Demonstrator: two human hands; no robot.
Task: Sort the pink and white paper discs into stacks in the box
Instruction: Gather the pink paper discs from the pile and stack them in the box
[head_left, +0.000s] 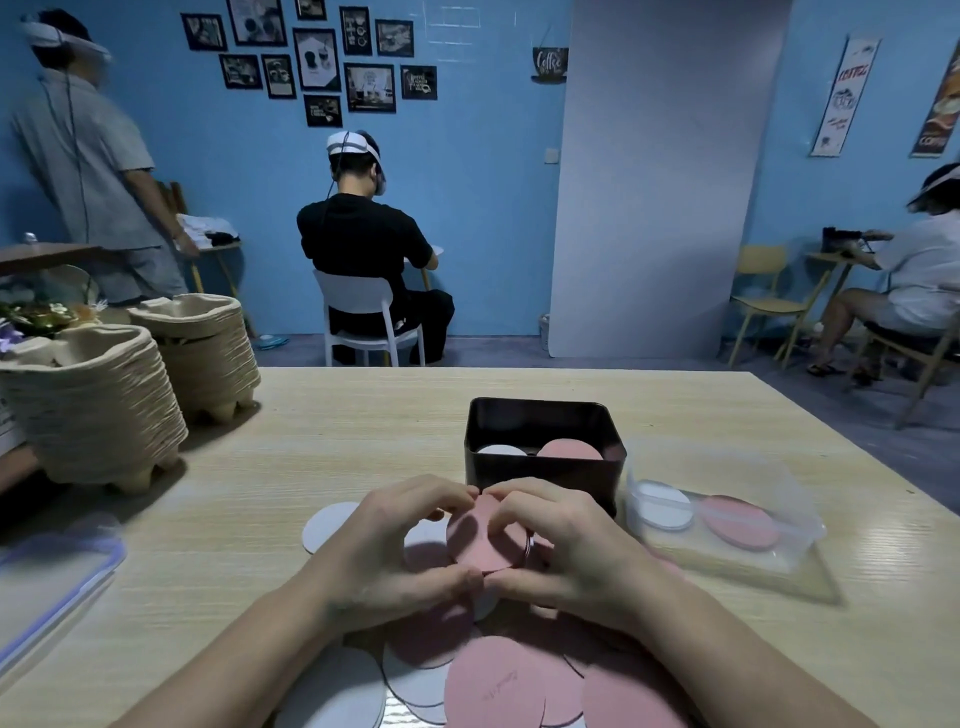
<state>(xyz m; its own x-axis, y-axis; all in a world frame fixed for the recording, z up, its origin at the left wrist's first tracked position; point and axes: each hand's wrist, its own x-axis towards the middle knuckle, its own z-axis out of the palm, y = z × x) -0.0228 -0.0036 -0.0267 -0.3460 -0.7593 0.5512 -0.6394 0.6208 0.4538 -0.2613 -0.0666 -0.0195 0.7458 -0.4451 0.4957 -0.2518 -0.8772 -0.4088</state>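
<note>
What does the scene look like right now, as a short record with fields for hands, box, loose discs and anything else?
left hand: grips the left edge of the held pink discs
right hand: grips their right edge
black box: on the table behind the hands; white stack left, pink stack right
loose discs: pink and white mixed, nearest the person
clear container: right of the box, holding white and pink discs
paper trays: two stacks, far left
</note>
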